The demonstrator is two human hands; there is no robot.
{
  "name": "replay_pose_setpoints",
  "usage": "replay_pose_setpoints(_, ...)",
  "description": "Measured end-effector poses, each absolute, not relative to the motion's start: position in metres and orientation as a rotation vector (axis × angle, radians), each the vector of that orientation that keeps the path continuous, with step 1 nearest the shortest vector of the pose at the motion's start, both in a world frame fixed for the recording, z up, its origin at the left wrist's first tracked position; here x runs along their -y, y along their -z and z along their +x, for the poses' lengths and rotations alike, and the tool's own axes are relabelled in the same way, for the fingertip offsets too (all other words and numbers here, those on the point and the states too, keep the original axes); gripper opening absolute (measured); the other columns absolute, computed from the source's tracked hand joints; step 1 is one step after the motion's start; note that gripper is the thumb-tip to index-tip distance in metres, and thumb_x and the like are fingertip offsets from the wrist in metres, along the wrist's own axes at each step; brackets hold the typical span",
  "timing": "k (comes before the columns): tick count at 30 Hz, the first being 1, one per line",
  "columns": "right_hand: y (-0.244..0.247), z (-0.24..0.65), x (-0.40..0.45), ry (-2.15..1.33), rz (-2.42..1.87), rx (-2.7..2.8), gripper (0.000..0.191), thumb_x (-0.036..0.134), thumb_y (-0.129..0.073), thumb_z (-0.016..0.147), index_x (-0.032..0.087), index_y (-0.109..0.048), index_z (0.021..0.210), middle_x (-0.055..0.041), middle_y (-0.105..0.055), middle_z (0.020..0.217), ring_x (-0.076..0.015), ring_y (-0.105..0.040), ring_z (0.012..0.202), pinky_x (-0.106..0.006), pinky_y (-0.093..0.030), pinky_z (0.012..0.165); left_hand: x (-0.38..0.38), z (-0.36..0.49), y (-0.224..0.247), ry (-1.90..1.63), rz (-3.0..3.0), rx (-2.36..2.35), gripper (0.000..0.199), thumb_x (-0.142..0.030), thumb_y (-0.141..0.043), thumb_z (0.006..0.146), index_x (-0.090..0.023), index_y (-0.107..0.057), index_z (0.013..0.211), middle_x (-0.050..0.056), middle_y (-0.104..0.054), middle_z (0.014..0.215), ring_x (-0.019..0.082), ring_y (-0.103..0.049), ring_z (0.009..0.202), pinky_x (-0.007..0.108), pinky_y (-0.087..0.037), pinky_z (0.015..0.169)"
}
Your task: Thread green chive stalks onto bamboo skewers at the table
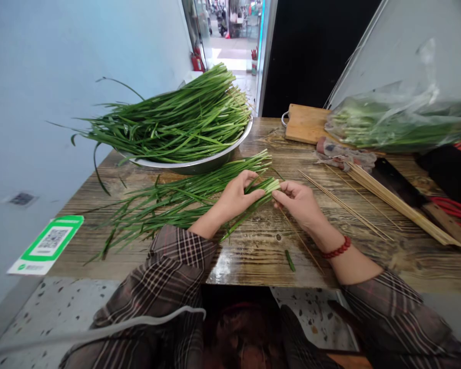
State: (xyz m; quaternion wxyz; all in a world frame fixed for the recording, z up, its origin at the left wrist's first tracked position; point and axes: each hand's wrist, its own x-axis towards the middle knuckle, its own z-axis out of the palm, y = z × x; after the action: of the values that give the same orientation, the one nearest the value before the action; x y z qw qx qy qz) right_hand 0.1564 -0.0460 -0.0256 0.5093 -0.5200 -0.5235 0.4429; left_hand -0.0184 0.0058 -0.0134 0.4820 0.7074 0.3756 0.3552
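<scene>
My left hand (236,199) is closed around a small bunch of garlic chives (267,189), its thumb lying along the pale stem ends. At those ends, the fingertips of my right hand (298,201) are pinched together on the stems. A thin bamboo skewer (301,238) slants from beneath the right fingers toward the table's front edge; whether the fingers also grip it is hidden. Behind and left of my hands, loose garlic chives (200,192) lie spread on the wooden table. A cut green piece (290,260) lies in front of my right hand.
A metal basin (215,163) heaped with chives (169,120) stands at the back left. To the right are loose skewers (346,205), a skewer bundle (403,202), a cleaver (397,179), a cutting board (305,123) and a plastic bag of greens (399,123). A QR-code card (48,243) is at left.
</scene>
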Motion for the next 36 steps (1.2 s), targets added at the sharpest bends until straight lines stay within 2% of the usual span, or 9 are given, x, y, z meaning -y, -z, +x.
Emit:
replay_pose_setpoints(4,0.025,0.156,0.047,-1.056,-1.241,1.295,0.025,0.040,-0.068,0.074,0.017,-0.061,0.071,0.0018,-0.060,0.060,-0.0090,-0.052,0.053,-0.023,-0.042,0.052,-0.005,-0.017,0.013,-0.740,1.687,-0.811,0.028,-0.027,-0.069,0.073,-0.011,-0.064,0.096,0.008,-0.067,0.097,0.019,-0.060,0.091,0.032,-0.044,0.088)
replay_pose_setpoints(12,0.019,0.158,0.049,-1.005,-1.282,1.392,0.027,0.042,-0.066,0.076,0.017,-0.059,0.070,0.0011,-0.059,0.058,-0.0096,-0.052,0.050,-0.023,-0.040,0.049,-0.002,-0.016,0.009,-0.793,1.554,-0.787,0.024,-0.025,-0.072,0.069,-0.011,-0.066,0.087,0.004,-0.068,0.086,0.015,-0.060,0.080,0.028,-0.044,0.079)
replay_pose_setpoints(19,0.015,0.169,0.053,-0.918,-1.303,1.558,0.021,0.036,-0.062,0.079,0.016,-0.064,0.074,-0.0006,-0.062,0.060,-0.0110,-0.053,0.054,-0.024,-0.042,0.052,-0.003,-0.019,0.007,-0.781,1.549,-0.802,0.017,-0.025,-0.071,0.072,-0.011,-0.063,0.075,0.001,-0.063,0.068,0.010,-0.054,0.061,0.023,-0.042,0.061)
replay_pose_setpoints(25,0.003,0.182,0.063,-0.801,-1.390,1.790,0.019,0.032,-0.058,0.082,0.017,-0.068,0.077,-0.0010,-0.062,0.060,-0.0113,-0.051,0.052,-0.024,-0.038,0.050,-0.007,-0.022,0.008,-0.811,1.530,-0.830,0.018,-0.027,-0.070,0.072,-0.011,-0.062,0.077,0.003,-0.067,0.072,0.010,-0.056,0.059,0.024,-0.043,0.061)
replay_pose_setpoints(30,0.001,0.197,0.083,-0.777,-1.426,1.886,0.018,0.032,-0.058,0.082,0.018,-0.068,0.076,-0.0014,-0.064,0.063,-0.0128,-0.054,0.056,-0.025,-0.040,0.053,-0.010,-0.023,0.012,-0.830,1.485,-0.804,0.020,-0.028,-0.072,0.070,-0.011,-0.061,0.074,0.003,-0.067,0.071,0.010,-0.056,0.059,0.024,-0.043,0.061)
replay_pose_setpoints(36,0.005,0.227,0.129,-0.802,-1.609,1.843,0.021,0.037,-0.059,0.084,0.020,-0.069,0.078,-0.0015,-0.064,0.065,-0.0134,-0.053,0.055,-0.025,-0.038,0.050,-0.010,-0.022,0.016,-0.824,1.466,-0.770,0.021,-0.029,-0.073,0.068,-0.011,-0.063,0.074,0.002,-0.067,0.069,0.009,-0.055,0.059,0.023,-0.043,0.060)
